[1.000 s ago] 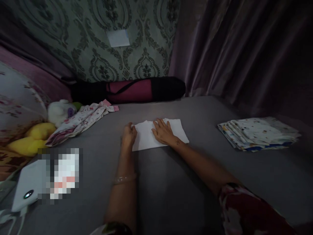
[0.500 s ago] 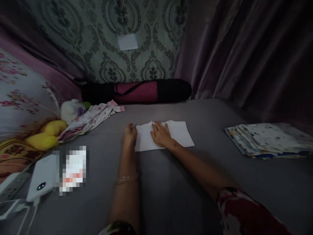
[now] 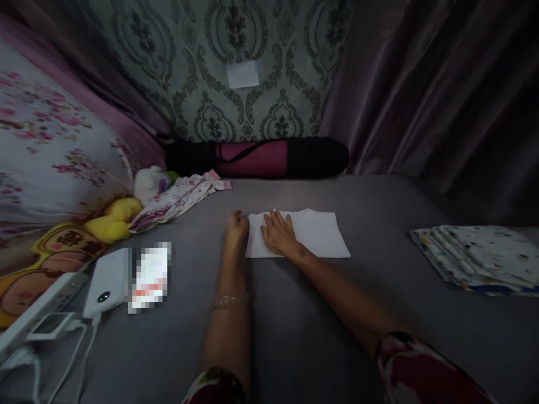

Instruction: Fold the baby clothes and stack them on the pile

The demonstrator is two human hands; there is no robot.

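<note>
Bed with grey cover, bearing a pile of folded prints toward its right edge. White cloth, mid-bed, lies flat. Right hand, open with fingers apart, grasping nothing, has shifted over the cloth from its middle toward its left end, suggesting smoothing; left hand remains curled at that end, grip indeterminable. Character on plush, toward the bed's left edge: illegible; no brand readable.
</note>
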